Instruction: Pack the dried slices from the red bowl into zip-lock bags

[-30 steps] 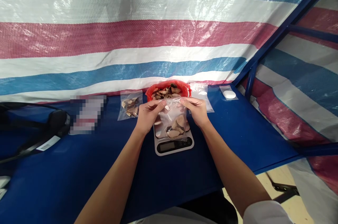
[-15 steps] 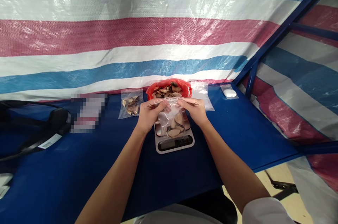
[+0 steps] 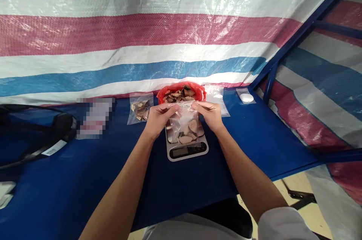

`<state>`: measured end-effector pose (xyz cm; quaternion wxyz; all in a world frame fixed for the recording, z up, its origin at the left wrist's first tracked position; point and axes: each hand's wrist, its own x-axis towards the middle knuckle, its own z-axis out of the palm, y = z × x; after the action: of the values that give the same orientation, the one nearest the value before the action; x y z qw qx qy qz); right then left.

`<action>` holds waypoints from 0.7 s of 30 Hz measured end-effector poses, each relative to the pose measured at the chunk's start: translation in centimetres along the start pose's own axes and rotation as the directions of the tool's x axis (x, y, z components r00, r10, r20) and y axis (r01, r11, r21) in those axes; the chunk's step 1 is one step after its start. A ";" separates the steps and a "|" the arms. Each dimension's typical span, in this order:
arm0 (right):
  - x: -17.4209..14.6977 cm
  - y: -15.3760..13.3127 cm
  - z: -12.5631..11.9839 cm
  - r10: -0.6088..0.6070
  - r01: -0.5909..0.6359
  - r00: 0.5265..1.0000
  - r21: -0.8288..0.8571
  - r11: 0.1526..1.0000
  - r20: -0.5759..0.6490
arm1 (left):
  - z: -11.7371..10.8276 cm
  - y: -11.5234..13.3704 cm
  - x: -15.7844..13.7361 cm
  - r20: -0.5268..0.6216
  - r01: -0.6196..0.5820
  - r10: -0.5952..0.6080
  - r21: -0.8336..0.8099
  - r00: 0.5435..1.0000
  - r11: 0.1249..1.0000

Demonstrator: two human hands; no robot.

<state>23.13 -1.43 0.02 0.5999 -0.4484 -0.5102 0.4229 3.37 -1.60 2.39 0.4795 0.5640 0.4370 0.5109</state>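
My left hand (image 3: pixel 158 118) and my right hand (image 3: pixel 209 115) pinch the top edge of a clear zip bag (image 3: pixel 183 122) between thumbs and fingers, one at each upper corner. Several dried brown-and-cream slices (image 3: pixel 189 133) lie in the bottom of this bag. It hangs over a white kitchen scale (image 3: pixel 188 154) with a dark display; whether it touches the scale's plate I cannot tell. Just behind my hands stands a red plastic bag (image 3: pixel 203 94), open at the top and full of similar dried slices (image 3: pixel 181 93).
Left of the red bag lies another clear bag of slices (image 3: pixel 140 108). To its right are flat clear bags (image 3: pixel 219 100) and a white rounded case (image 3: pixel 246 97). A black headset-like strap (image 3: pixel 60 128) sits on the blue table (image 3: pixel 113 172), with a striped tarp (image 3: pixel 141 28) behind.
The view has shifted slightly, so the table things sit a little higher. Both hands still pinch the zip bag's top edge, with the thumbs slightly farther apart.
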 end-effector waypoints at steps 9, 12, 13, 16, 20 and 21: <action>0.2 -0.3 0.1 0.028 -0.027 0.999 0.041 0.999 -0.025 | -1.0 0.4 -0.1 0.063 -0.042 0.040 0.031 0.997 0.999; 0.0 -0.6 0.0 0.057 -0.060 0.998 0.076 0.995 0.040 | -1.3 0.3 0.0 0.013 -0.110 0.109 0.086 0.994 0.990; -0.1 -0.8 0.0 0.063 -0.069 0.995 0.087 0.994 0.072 | -1.4 0.2 0.0 -0.013 -0.123 0.125 0.093 0.992 0.988; -0.2 -1.3 0.2 0.063 -0.082 0.979 0.093 0.992 0.192 | -2.0 0.2 0.1 -0.059 -0.156 0.162 0.103 0.985 0.982; 0.5 -1.8 2.0 0.012 -0.032 0.946 0.055 0.998 0.324 | -3.6 0.5 0.1 -0.115 -0.196 0.214 0.150 0.970 0.969; 0.7 -1.9 2.7 -0.006 -0.013 0.943 0.054 0.998 0.333 | -4.1 0.7 0.1 -0.134 -0.188 0.210 0.160 0.968 0.969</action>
<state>20.59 -0.87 2.20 0.5164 -0.3545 -0.5916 0.5076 -0.72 -1.24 3.15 0.3488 0.5988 0.4491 0.5640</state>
